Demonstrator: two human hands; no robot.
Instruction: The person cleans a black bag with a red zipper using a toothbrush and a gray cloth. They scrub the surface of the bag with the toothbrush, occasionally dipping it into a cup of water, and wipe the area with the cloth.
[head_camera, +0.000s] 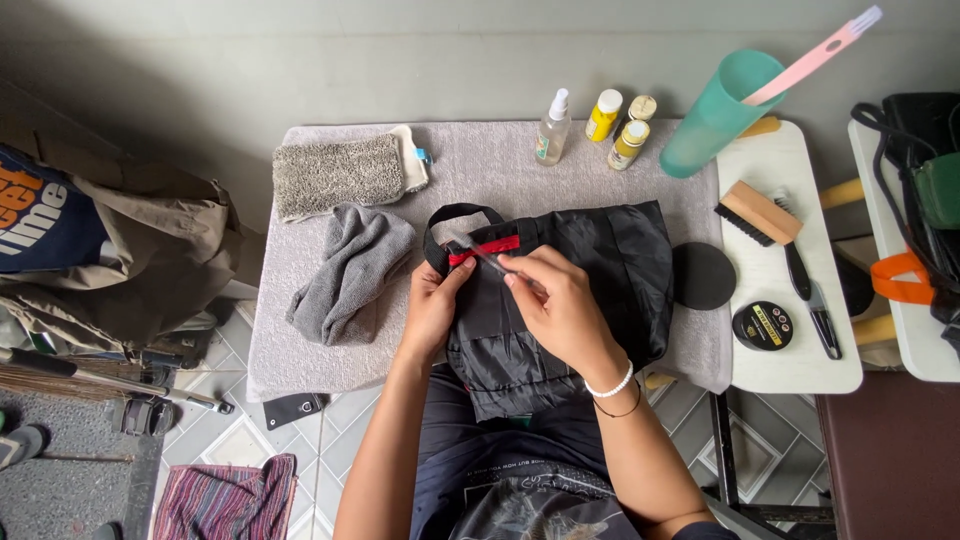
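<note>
We look down from above at our two hands working on a black bag (560, 300) that lies on a grey towel (480, 165) spread over the desk, near its front edge and partly over our lap. Our left hand (432, 310) grips the bag's left side, thumb up against a red strip (485, 250) just under the black handle (455, 215). Our right hand (560, 305) has its fingers drawn together, pinching a thin brush (475, 250) whose tip touches the red strip; a white bead bracelet (610, 385) circles that wrist.

To the left of the bag lies a crumpled grey cloth (350, 270) and, behind it, a rough pad (335, 175). Along the back of the towel stand a clear spray bottle (552, 128) and three small yellow bottles (618, 125) — close together. Beside them leans a teal cup (715, 115) with a pink toothbrush (815, 55) in it.

To the right, a black round lid (703, 275) lies just beside the bag. On a white board (790, 350) beyond it lie a wooden brush (758, 212), a dark-handled tool (810, 300) and a round black tin (762, 325).
</note>
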